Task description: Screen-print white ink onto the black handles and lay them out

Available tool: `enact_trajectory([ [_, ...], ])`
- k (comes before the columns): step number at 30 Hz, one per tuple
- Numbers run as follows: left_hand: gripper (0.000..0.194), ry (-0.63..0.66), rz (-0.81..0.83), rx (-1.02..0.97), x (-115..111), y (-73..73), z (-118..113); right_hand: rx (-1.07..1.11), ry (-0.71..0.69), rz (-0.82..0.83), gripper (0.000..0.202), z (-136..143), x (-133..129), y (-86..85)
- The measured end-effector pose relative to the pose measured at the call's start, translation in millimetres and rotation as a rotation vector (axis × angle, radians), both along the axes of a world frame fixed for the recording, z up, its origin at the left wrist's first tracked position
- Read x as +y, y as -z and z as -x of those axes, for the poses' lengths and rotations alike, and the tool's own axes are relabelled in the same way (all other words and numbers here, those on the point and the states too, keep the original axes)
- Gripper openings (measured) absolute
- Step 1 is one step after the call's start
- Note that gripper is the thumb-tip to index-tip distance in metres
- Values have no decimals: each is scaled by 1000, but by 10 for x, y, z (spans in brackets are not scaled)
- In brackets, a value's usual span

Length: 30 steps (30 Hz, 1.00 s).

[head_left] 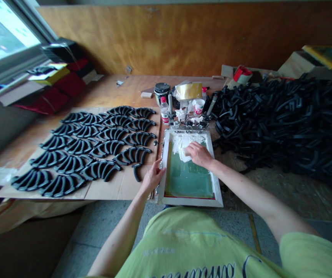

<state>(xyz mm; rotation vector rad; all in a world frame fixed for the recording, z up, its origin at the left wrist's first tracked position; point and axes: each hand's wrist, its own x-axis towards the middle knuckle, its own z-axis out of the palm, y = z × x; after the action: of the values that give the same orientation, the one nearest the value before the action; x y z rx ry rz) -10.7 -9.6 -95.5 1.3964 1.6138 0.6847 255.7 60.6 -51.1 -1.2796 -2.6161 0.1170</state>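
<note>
A screen-printing frame with a pale metal border and green mesh lies flat in front of me. White ink is smeared across the far part of the mesh. My right hand is closed on a white squeegee pressed to the inked area; fingers and ink partly hide its shape. At the frame's left side, my left hand grips the border, thumb on the near face and fingers along the outer edge. Metal clamps stand at the frame's far end.
Curved black handle-like pieces lie in fanned rows on cardboard to the left. A large heap of similar pieces fills the right. Behind the frame stand a red-capped bottle, a dark tub and a paper cup.
</note>
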Motion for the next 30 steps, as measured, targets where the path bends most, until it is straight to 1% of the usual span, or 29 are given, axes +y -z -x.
enact_trajectory([
  [2, 57, -1, 4, -1, 3, -19, -3, -6, -45, -10, 21, 18, -96, 70],
  [4, 58, -7, 14, -15, 5, -37, -9, 15, -78, 17, 18, 2, -121, 79],
  [6, 61, -10, 30, -50, 7, -74, -9, 69, -19, 41, 11, -11, 8, 12],
  [7, 63, -8, 38, -78, 7, -109, -4, 100, 33, 51, 12, -10, 131, -42],
  [8, 65, 2, 48, -115, 8, -158, 2, 128, 91, 58, 19, -4, 281, -105],
  [9, 68, 14, 58, -162, 11, -225, 11, 148, 148, 63, 31, -2, 444, -171],
  [11, 71, 27, 69, -272, 30, -412, 27, 164, 248, 53, 54, -43, 753, -301],
  [12, 68, 20, 63, -319, 50, -526, 30, 174, 296, 32, 60, -104, 875, -357],
  [13, 64, 0, 43, -356, 83, -647, 27, 197, 345, -1, 63, -198, 966, -401],
  [14, 60, -20, 15, -387, 128, -768, 17, 234, 396, -42, 61, -323, 1023, -430],
  [16, 56, -62, -75, -461, 263, -985, -28, 332, 513, -108, 50, -636, 1043, -423],
  [18, 55, -88, -196, -549, 443, -1141, -96, 401, 652, -102, 35, -930, 950, -311],
  [20, 52, -103, -291, -607, 628, -1230, -170, 396, 769, -14, 25, -1084, 769, -104],
  [21, 51, -117, -317, -615, 706, -1251, -203, 379, 786, 45, 23, -1087, 657, 20],
  [22, 50, -129, -323, -619, 766, -1257, -232, 364, 761, 105, 22, -1044, 537, 147],
  [23, 50, -147, -324, -627, 803, -1248, -255, 352, 690, 148, 21, -964, 420, 267],
  [25, 51, -191, -315, -649, 798, -1184, -293, 311, 474, 175, 31, -754, 217, 455],
  [26, 51, -215, -306, -662, 756, -1128, -311, 277, 376, 164, 36, -649, 140, 511],
  [27, 50, -235, -285, -670, 689, -1058, -334, 239, 307, 149, 36, -557, 78, 538],
  [28, 51, -247, -243, -669, 603, -977, -363, 208, 273, 135, 30, -477, 25, 537],
  [29, 52, -231, -166, -658, 501, -889, -402, 193, 268, 121, 22, -406, -28, 510],
  [30, 53, -187, -57, -640, 390, -798, -452, 200, 279, 101, 14, -334, -90, 463],
])
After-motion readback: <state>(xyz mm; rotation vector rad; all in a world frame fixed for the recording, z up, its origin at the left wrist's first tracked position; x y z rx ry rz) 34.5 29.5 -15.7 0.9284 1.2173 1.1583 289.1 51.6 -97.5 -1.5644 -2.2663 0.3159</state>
